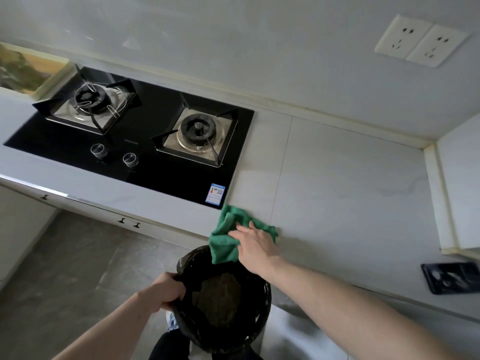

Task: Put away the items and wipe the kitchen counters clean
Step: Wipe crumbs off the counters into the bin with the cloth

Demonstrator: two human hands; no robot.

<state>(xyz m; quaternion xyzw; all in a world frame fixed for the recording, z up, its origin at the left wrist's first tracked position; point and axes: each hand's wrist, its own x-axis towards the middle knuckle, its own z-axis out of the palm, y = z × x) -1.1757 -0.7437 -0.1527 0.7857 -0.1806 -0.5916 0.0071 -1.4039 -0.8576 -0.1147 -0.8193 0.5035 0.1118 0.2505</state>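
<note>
Counter wipe at front edge, bin held below
Right hand [255,244] flat, fingers straight, pressing crumpled green cloth [226,239] overhanging counter [345,193] lip beside hob [145,131]; left hand [166,289] grips black-lined bin [220,300] rim; bare counter rightward

Our arms are bare right up to the edge of the shot, no sleeves, watches or rings that we can spot on the left hand [166,291] or the right hand [255,245]. Down near the bottom we've got dark trousers [168,345] and a pale shoe [172,320] peeking out.
</note>
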